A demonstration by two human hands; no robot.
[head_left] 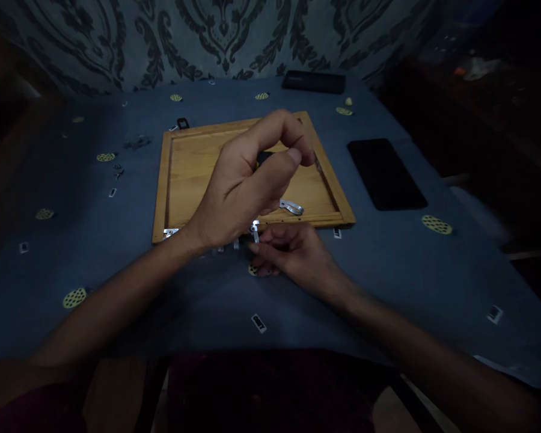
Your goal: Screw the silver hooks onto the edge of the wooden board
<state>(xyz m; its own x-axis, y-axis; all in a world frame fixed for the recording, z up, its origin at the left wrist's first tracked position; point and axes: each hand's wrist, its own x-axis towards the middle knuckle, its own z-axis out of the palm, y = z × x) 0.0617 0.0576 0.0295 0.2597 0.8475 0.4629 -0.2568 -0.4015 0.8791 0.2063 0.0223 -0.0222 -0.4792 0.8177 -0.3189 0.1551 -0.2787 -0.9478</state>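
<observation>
A wooden frame with a recessed panel [193, 162] lies on the cloth-covered table. My left hand [247, 180] is curled above its near part, closed round a dark handle with a yellow edge [264, 158]; most of that tool is hidden by the fingers. Below it, at the frame's near edge, my right hand [293, 252] pinches at a small shiny metal bracket [255, 231]; its fingertips are partly in shadow. A loose silver metal piece [292, 207] rests on the panel right of my left hand. Another metal bracket [170, 233] sits at the near left corner.
A black phone [386, 174] lies right of the frame. A dark oblong case [314, 82] is at the back of the table [433, 276]. Small metal parts [118, 172] and a dim cluster of pieces [137, 142] lie at left. A black square loop [183, 123] touches the far left corner.
</observation>
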